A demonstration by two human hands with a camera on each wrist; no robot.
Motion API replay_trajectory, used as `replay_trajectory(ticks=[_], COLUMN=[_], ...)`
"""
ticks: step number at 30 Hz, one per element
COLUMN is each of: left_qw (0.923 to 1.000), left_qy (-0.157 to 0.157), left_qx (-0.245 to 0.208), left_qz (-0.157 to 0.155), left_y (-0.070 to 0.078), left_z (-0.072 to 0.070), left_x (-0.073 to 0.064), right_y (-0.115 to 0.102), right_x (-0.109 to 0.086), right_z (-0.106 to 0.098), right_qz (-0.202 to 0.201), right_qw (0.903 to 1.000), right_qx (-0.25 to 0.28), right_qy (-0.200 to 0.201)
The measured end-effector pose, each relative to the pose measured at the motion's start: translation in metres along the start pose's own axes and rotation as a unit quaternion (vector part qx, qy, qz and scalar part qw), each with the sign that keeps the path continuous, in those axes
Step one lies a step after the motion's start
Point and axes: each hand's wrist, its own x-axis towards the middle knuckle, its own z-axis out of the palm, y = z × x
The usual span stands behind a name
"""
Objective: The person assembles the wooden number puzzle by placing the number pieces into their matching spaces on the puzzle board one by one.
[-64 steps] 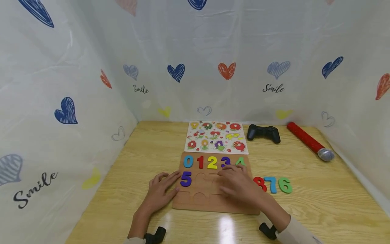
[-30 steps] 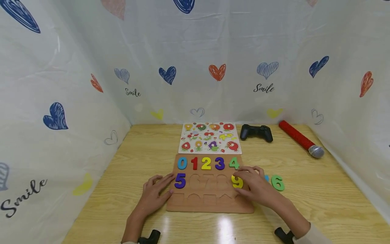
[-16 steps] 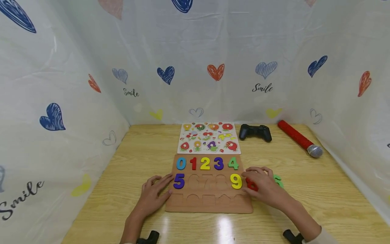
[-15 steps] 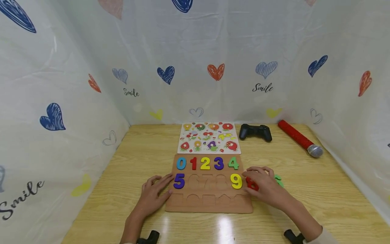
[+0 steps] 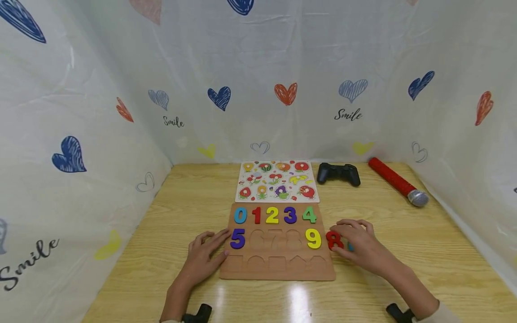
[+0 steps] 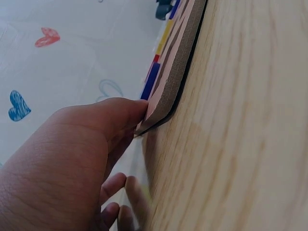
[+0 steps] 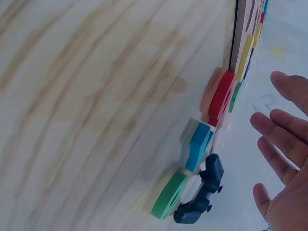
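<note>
A brown number puzzle board (image 5: pixel 278 252) lies on the table with coloured numerals in its top row. Purple 5 (image 5: pixel 237 239) and yellow 9 (image 5: pixel 314 241) occupy the two ends of its second row, with bare outlines between them. My left hand (image 5: pixel 207 258) rests its fingertips and thumb against the board's left edge. Right of the board lies a red 8 (image 5: pixel 334 241); my right hand (image 5: pixel 365 246) hovers just above it, fingers spread and holding nothing. Blue 7 (image 7: pixel 198 146) and green 6 (image 7: pixel 169 195) lie beyond the 8, mostly hidden by this hand in the head view.
A white fruit puzzle board (image 5: pixel 266 179) sits directly behind the number board. At the back right are a black game controller (image 5: pixel 338 174) and a red microphone (image 5: pixel 396 179). A white heart-printed curtain (image 5: pixel 258 54) encloses the table's back and sides.
My right hand has let go of the yellow 9 at the second row's right end and moved right, off the board, over the red 8. My left hand stays at the board's edge.
</note>
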Motion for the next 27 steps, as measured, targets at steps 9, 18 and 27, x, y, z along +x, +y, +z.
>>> replay_trajectory(ticks=[9,18,27], left_qw=[1.0000,0.9999,1.0000], left_qy=[0.005,0.002,0.001], left_qx=[0.002,0.011,0.008], left_qz=[0.004,-0.001,0.002], left_y=[-0.001,-0.001,-0.001], left_z=[0.000,0.001,0.001], left_x=[0.000,-0.001,0.000], right_y=[0.007,0.014,0.025], right_x=[-0.009,-0.015,-0.022], right_z=[-0.008,-0.012,-0.017], right_qz=[0.028,0.041,0.056], right_qw=[0.9995,0.9989,0.9980], right_qx=[0.002,0.005,-0.003], right_qy=[-0.015,-0.024,-0.029])
